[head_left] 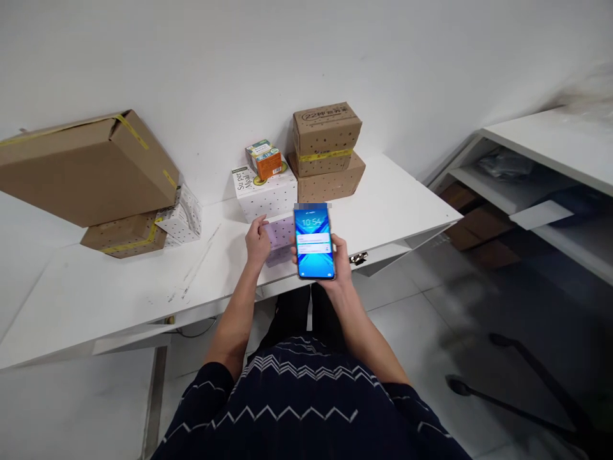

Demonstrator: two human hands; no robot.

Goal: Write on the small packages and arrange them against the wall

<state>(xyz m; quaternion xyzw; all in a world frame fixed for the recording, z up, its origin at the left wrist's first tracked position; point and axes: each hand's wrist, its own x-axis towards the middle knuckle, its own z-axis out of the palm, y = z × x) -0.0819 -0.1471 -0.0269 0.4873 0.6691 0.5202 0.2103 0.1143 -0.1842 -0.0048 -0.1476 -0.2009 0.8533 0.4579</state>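
A phone [315, 246] with a lit blue screen showing 10:54 is upright in my right hand [340, 262], whose fingers wrap round its edges. My left hand [258, 241] touches the left side of a small purple box [280, 232] on the white table; its fingers are curled, and whether they grip the box is hard to tell. The phone hides the box's right part. Just behind stands a white patterned box [267, 195], with a small orange and green box [264, 160] on top.
Two stacked brown cartons [328, 137] stand at the back of the white table [191, 268]. On the left, a large brown carton [96, 172] rests on smaller boxes [124, 236]. A white shelf unit [550, 137] is at the right, black chair legs [507, 406] below.
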